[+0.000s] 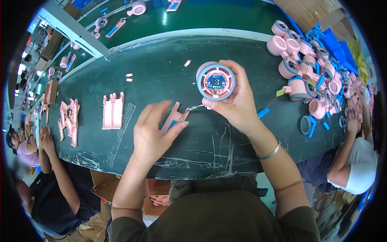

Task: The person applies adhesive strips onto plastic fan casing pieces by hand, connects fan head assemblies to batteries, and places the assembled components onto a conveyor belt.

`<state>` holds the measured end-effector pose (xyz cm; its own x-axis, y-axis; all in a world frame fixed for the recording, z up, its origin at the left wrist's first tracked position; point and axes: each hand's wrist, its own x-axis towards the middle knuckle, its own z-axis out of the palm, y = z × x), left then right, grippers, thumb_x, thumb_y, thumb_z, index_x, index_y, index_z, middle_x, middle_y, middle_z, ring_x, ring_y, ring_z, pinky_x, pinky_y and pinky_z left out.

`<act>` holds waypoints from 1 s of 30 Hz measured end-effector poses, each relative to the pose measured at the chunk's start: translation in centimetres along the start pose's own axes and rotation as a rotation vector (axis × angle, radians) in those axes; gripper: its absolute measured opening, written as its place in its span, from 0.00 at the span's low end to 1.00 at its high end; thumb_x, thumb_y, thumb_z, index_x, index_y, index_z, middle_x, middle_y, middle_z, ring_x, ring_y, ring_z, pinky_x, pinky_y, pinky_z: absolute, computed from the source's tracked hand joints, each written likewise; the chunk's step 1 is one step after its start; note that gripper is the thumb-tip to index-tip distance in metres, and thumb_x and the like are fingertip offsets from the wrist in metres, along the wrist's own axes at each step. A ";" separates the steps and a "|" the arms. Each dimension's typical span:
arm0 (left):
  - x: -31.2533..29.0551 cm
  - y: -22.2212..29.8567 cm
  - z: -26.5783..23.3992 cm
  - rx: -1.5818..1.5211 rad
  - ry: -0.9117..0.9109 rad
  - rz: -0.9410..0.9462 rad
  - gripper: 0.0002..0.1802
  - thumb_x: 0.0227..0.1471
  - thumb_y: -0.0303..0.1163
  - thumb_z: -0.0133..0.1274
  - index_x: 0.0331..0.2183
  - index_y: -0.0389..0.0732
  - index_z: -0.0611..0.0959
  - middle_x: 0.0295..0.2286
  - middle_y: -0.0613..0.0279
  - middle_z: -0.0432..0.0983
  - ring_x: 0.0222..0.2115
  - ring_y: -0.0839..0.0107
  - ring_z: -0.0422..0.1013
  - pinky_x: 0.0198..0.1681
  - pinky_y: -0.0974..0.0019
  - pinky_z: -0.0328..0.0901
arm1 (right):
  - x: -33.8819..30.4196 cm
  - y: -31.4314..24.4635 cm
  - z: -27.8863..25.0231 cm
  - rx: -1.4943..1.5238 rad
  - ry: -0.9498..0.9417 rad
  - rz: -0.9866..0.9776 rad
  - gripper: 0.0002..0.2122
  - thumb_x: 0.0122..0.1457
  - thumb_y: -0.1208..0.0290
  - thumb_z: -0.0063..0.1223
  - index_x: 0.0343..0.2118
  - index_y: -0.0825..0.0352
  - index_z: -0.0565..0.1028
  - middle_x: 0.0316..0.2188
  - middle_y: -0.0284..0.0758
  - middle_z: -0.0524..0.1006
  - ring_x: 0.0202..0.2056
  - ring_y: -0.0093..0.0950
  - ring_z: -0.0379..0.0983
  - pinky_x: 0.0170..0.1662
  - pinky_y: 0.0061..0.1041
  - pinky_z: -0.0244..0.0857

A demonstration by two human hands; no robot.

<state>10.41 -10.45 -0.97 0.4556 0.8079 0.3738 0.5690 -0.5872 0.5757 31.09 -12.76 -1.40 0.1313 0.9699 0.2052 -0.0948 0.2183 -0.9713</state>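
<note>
Right hand (238, 103): clasps a round pink fan housing (215, 80) around its side wall, thumb and fingers wrapped so the open face tilts up toward the camera, which leaves the inside easy to see
Fan housing: held above the dark green bench (169, 68), grey ring around the rim, small blue circuit board (214, 82) seated in the middle
Wires (194, 108): thin leads run down from the housing to a pink handle shell (174, 117), so the 2 parts sit close together
Left hand (152, 131): fingers loosely spread, not gripping; it hovers over or rests on the near end of the handle shell, and contact cannot be told for sure
Handle shell: lies flat on the bench between both hands, hollow side up, a blue part at its lower end
Spare shells (113, 111): 2 more pink halves lie side by side left of the left hand, within reach
Right pile (306, 64): many pink housings with grey rings heaped at the bench's right end, blue cylinders among them
Others: a person's arms at the left edge, another person at the right edge
</note>
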 end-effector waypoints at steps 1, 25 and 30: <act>0.6 0.1 0.4 0.002 0.004 0.085 0.26 0.34 0.35 0.64 0.37 0.36 0.76 0.33 0.53 0.73 0.32 0.57 0.71 0.33 0.61 0.67 | -0.2 -0.2 -0.1 0.051 0.022 0.048 0.36 0.40 0.80 0.64 0.53 0.67 0.54 0.46 0.35 0.63 0.49 0.25 0.63 0.51 0.25 0.63; 0.3 -0.1 4.9 0.221 0.037 0.304 0.16 0.35 0.23 0.59 0.33 0.33 0.78 0.25 0.54 0.74 0.23 0.60 0.72 0.27 0.64 0.68 | -1.3 1.4 -0.3 0.154 0.060 0.022 0.37 0.39 0.85 0.61 0.53 0.67 0.54 0.48 0.36 0.61 0.51 0.25 0.62 0.52 0.24 0.62; 0.4 0.2 4.3 0.214 -0.005 0.289 0.16 0.37 0.20 0.57 0.34 0.31 0.77 0.26 0.50 0.75 0.24 0.59 0.72 0.26 0.63 0.66 | -1.4 1.2 -0.2 0.120 0.057 0.033 0.37 0.39 0.83 0.62 0.54 0.67 0.53 0.49 0.36 0.61 0.51 0.26 0.61 0.52 0.25 0.61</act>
<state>13.62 -10.49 -3.82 0.6217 0.6068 0.4953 0.5463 -0.7891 0.2809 31.03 -13.86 -2.85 0.1821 0.9697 0.1629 -0.2170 0.2012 -0.9552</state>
